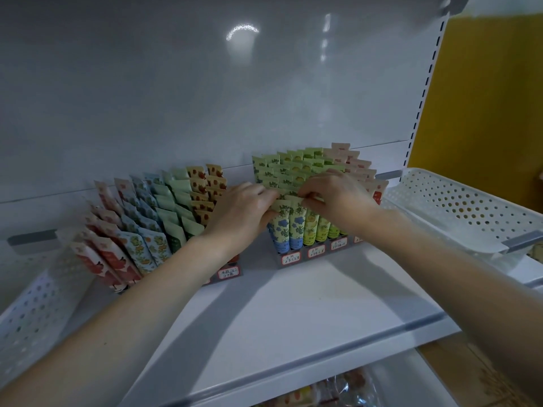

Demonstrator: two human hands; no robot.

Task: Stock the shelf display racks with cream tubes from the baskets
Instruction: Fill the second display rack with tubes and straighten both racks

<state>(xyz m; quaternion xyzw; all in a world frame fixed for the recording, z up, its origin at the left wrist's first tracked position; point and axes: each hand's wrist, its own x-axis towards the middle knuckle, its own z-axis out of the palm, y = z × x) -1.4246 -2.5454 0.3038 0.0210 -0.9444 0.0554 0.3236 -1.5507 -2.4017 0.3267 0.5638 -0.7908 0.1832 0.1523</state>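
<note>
Two tiered display racks stand on the white shelf (293, 304). The left rack (147, 230) holds red, blue, green and orange-patterned cream tubes. The right rack (317, 251) holds blue-flowered, green, yellow and pink tubes, with handwritten labels along its front. Both my hands meet at the front left of the right rack. My left hand (244, 212) pinches the crimped top of a blue-flowered tube (280, 227) in the front row. My right hand (338, 195) pinches the top of the neighbouring blue-flowered tube (296, 227). Both tubes stand upright in the rack.
A white perforated basket (458, 207) sits at the right end of the shelf, another perforated basket (35, 306) at the left edge. The shelf's back panel rises behind the racks. Below the shelf lie wrapped goods (338, 389). A yellow wall is at the right.
</note>
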